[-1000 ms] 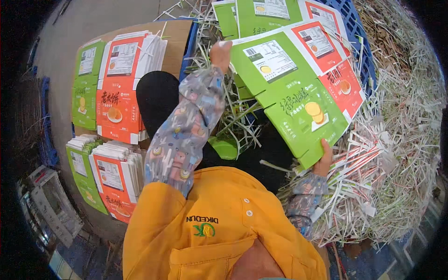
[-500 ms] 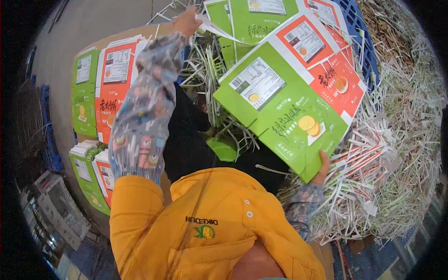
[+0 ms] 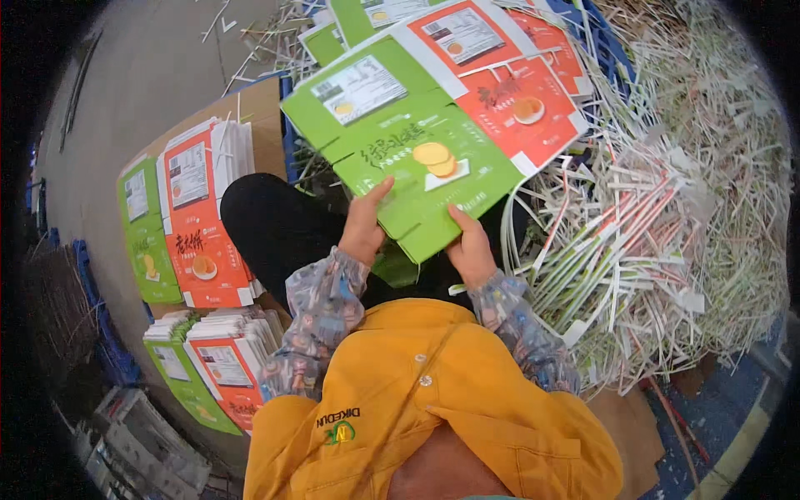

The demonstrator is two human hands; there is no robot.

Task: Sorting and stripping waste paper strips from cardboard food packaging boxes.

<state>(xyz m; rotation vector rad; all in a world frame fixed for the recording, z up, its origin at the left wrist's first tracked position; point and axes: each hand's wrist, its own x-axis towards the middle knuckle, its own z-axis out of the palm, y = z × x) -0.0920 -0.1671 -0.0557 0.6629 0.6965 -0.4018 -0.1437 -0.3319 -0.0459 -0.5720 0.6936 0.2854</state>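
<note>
A flat printed cardboard sheet (image 3: pixel 433 125), half green and half red-orange with pictures of round cakes, slants across the middle in front of me. My left hand (image 3: pixel 364 229) grips its near left edge, thumb on top and the other fingers mostly hidden beneath. At the near right corner, my right hand (image 3: pixel 473 248) pinches the sheet the same way. Whether it is one sheet or a thin stack, I cannot tell. More green sheets (image 3: pixel 358 18) lie beyond it, partly covered by its far edge.
Stacks of cut green cartons (image 3: pixel 150 242) and red cartons (image 3: pixel 204 225) stand on cardboard (image 3: pixel 262 108) at left. A heap of paper strips (image 3: pixel 621 242) fills the right side, beside a blue plastic crate (image 3: pixel 612 50). My dark-clothed knee (image 3: pixel 262 221) is beside the stacks.
My left hand has come back from the far side, where it held a white paper strip, and now grips the sheet's near edge. The sheet has shifted left and away.
</note>
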